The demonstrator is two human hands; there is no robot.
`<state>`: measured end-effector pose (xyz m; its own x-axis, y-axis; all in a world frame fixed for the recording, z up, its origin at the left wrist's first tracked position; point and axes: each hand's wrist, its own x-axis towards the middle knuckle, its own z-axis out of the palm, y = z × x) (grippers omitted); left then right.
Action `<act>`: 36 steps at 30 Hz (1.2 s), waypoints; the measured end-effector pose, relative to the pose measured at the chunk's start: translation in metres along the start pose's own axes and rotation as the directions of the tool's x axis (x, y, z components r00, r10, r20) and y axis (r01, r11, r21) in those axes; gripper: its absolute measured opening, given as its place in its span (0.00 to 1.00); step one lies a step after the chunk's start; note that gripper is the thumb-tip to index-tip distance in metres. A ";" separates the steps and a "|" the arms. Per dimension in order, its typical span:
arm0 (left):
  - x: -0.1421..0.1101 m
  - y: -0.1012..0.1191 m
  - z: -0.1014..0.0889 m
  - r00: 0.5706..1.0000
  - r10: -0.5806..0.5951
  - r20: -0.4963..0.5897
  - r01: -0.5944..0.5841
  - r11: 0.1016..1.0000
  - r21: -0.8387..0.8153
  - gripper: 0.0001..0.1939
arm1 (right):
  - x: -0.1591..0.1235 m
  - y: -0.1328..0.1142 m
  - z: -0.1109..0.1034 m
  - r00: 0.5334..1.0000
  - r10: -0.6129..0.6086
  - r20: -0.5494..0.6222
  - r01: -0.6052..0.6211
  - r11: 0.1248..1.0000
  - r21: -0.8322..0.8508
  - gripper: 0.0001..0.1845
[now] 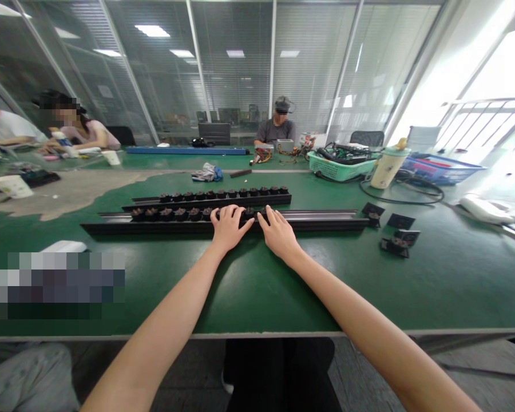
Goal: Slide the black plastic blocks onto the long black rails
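Your left forearm [163,320] and right forearm [369,320] are bare the whole way into view, long and slim, and smooth, with no cable or marking on them. Your left hand [228,228] and right hand [278,233] are bare too, and narrow, with slender fingers [269,214]. Down below the table edge you're wearing black trousers [278,366], loose and dark enough that any seams or pockets are lost in shadow. Just beside them is a pale shoe [227,387] — only a sliver of it shows, too little to make out its details.
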<state>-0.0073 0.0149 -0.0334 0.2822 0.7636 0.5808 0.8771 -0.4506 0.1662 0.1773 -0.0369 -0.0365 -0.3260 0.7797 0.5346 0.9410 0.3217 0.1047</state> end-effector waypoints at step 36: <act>0.001 0.009 -0.003 0.996 -0.043 0.081 0.047 0.998 -0.041 0.24 | -0.008 0.014 -0.004 0.997 0.005 0.080 -0.021 0.980 0.199 0.30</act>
<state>-0.0001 0.0101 -0.0287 0.2742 0.8171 0.5070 0.8726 -0.4330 0.2259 0.1939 -0.0407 -0.0361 -0.3274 0.8217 0.4665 0.9109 0.4056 -0.0753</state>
